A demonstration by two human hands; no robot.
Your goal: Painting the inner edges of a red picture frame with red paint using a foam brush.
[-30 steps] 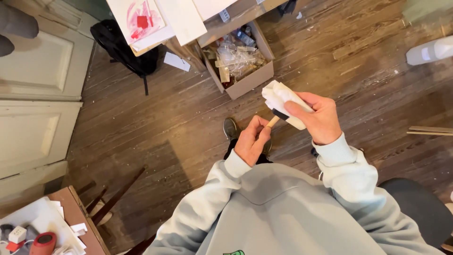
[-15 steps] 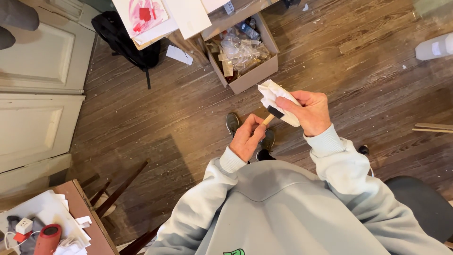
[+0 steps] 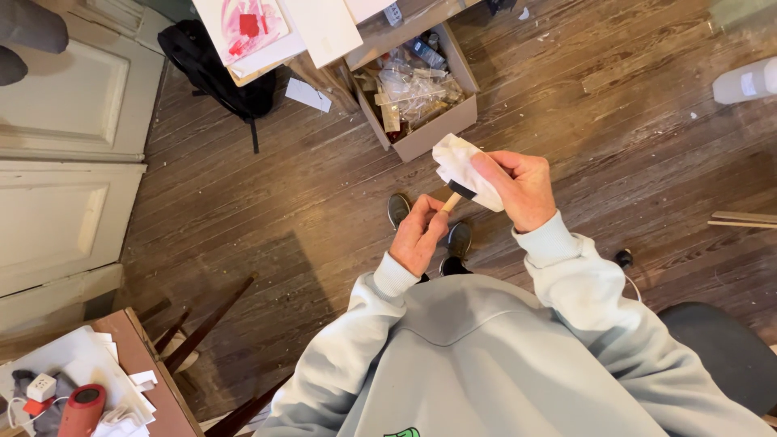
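Observation:
My left hand (image 3: 419,235) is closed around the lower end of a short wooden-handled brush (image 3: 450,201). My right hand (image 3: 520,188) wraps a white cloth (image 3: 460,168) over the brush's dark head, so most of the head is hidden. Both hands are held in front of my chest, above my shoes (image 3: 398,209) on the wooden floor. I wear a pale grey sweatshirt (image 3: 486,356).
An open cardboard box (image 3: 417,85) of plastic-wrapped items stands ahead. A black bag (image 3: 212,69) lies by white panelled doors (image 3: 57,121). A table corner (image 3: 129,356) at lower left holds papers and a red cylinder (image 3: 81,409). A white bottle (image 3: 745,81) lies at right.
The view has shifted slightly, so the hands and brush sit a little higher and further left in frame. The grip on brush and cloth is unchanged.

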